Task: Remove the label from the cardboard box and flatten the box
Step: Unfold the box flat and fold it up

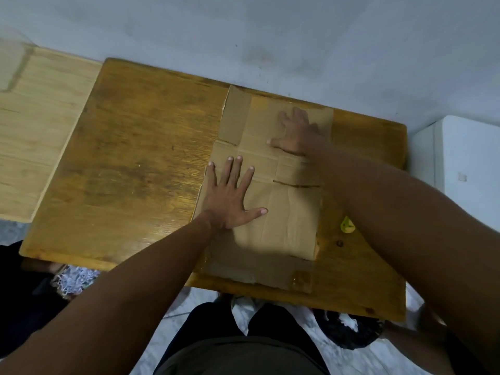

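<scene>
The brown cardboard box lies flat on the wooden table, its flaps spread out toward the far and near edges. My left hand rests palm down on the box's left side, fingers spread. My right hand presses flat on the far part of the box, fingers apart and a bit blurred. Neither hand holds anything. A strip of clear tape shows at the near right corner of the cardboard. I see no label on the upper face.
A small yellow object lies on the table right of the box. A lighter wooden board adjoins the table at left. A white cabinet stands at right. Bags and shredded paper lie on the floor below.
</scene>
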